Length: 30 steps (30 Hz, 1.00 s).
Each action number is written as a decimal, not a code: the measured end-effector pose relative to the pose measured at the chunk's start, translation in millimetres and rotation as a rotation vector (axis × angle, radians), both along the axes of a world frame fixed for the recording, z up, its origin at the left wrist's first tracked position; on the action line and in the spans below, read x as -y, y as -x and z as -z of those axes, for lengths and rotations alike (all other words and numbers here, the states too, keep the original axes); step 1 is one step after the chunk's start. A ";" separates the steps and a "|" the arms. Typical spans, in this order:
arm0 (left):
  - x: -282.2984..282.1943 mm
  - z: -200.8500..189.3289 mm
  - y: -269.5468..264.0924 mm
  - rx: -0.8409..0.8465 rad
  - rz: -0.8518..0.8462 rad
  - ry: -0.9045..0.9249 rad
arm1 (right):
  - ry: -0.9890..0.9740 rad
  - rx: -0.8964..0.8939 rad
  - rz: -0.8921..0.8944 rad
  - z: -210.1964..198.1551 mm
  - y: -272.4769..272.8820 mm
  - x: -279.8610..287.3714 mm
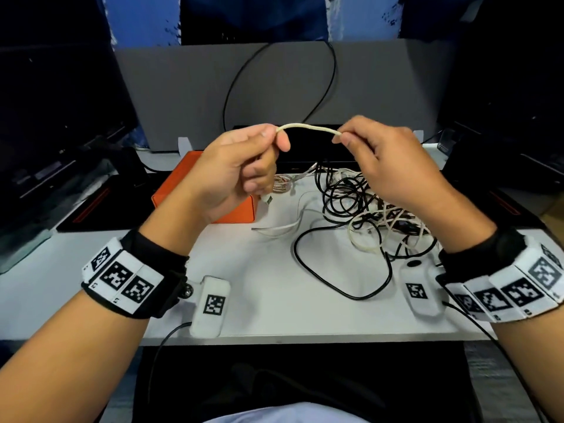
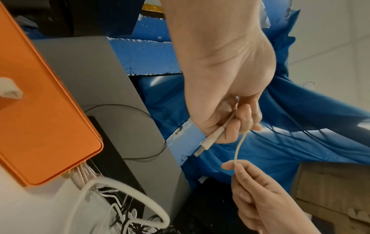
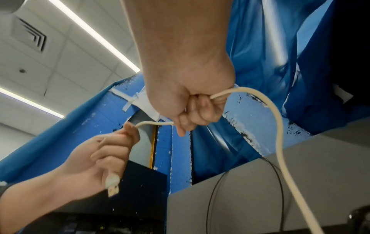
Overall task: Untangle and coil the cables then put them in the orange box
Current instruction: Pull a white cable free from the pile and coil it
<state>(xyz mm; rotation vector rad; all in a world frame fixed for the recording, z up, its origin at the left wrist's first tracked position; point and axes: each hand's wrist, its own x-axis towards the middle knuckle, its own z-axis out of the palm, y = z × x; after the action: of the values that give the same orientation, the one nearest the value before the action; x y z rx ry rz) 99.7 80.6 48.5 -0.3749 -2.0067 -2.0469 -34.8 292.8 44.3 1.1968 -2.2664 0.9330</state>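
A cream-white cable [image 1: 308,127] arches between both hands above the table. My left hand [image 1: 244,166] grips its end, with the USB plug [image 2: 206,143] sticking out below the fist. My right hand [image 1: 375,160] pinches the same cable [image 3: 278,126] a short way along, and the rest trails down toward the pile. A tangle of black and white cables [image 1: 372,209] lies on the white table under the right hand. The orange box [image 1: 213,190] sits shut behind the left hand, partly hidden by it.
A grey panel [image 1: 183,96] stands at the back with a black cable looped on it. Dark monitors flank both sides. A black cable loop [image 1: 345,270] lies near the table's front. White tagged modules [image 1: 210,303] hang from both wrists.
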 end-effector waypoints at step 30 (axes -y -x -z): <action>-6.2 2.0 -13.9 0.237 0.277 0.377 | -0.282 0.060 -0.325 -11.9 -51.3 1.6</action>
<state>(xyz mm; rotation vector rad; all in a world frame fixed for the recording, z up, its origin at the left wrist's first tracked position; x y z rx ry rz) 113.5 86.8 46.6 -0.5279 -2.6277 -1.9290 16.5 291.1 56.2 1.7203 -2.3511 0.7829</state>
